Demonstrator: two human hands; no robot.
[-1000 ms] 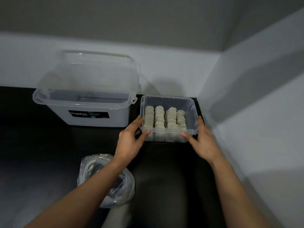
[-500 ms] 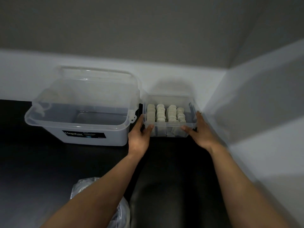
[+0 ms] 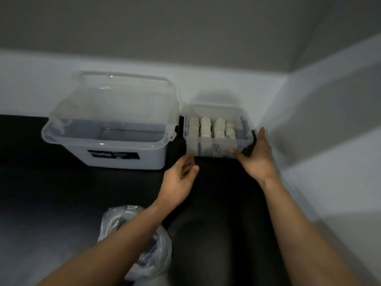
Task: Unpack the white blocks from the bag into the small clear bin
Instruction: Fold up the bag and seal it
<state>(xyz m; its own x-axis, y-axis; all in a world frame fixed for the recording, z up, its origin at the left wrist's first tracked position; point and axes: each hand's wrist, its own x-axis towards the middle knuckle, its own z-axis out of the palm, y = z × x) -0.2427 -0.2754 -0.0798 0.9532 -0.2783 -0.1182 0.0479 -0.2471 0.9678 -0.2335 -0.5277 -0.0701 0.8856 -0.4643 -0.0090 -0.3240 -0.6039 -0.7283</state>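
Head view, unpacking task, late stage. The small clear bin (image 3: 208,148) stands on the dark worktop (image 3: 61,193) at centre right of the frame, tucked into the corner where the back wall (image 3: 226,85) meets the side wall, just beside the large clear bin (image 3: 103,144), whose lid (image 3: 123,96) stands raised. The white blocks (image 3: 212,129) sit inside the small bin in four rows.

The right hand (image 3: 256,159) brackets the bin's near right corner: its fingers (image 3: 261,135) lie straight along the right wall and the thumb (image 3: 234,151) spreads against the front wall, gripping nothing. The left hand (image 3: 179,180) hovers just clear of the near left corner, fingers loosely curled and empty.

The bag (image 3: 117,218) lies crumpled at lower centre, partly under the left forearm; whether any blocks remain in it cannot be seen.

Judged step: final seating of the filled bin. The next move probably calls for lifting the right hand away and checking the bag for leftovers.

Orientation: the bin's open top faces upward; its longer side appears to run across the frame, parallel to the back wall, though the wide lens makes this uncertain. The rows of blocks run from the near wall toward the back.
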